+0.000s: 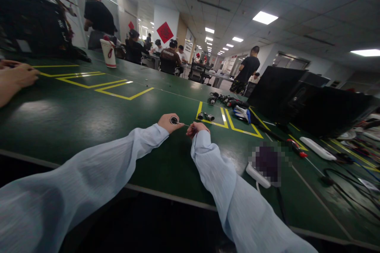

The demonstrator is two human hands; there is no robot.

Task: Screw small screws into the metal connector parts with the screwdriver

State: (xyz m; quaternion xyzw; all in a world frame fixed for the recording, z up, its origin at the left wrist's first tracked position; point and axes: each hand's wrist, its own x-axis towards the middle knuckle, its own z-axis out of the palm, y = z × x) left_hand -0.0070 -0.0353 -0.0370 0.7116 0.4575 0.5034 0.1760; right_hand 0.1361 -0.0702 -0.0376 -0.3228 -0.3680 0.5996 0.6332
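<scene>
My left hand (168,123) is closed around a small round metal connector (174,120) with a dark inside, its open face turned up toward me. My right hand (197,127) grips a thin metal rod (185,125), like a slim screwdriver shaft. The rod's far end reaches the connector's rim or face; whether it goes inside is too small to tell. Its handle, if any, is hidden by my fingers. Just beyond my right hand, two similar metal connectors (206,116) lie inside a yellow taped outline on the green table (166,158).
Cables with connectors (227,100) and a blue-and-white glove (242,113) lie farther back right. A red screwdriver (297,148), white power strips (317,148) and black cases (276,91) are at right. A paper cup (109,52) stands back left, near another person's hands (18,77).
</scene>
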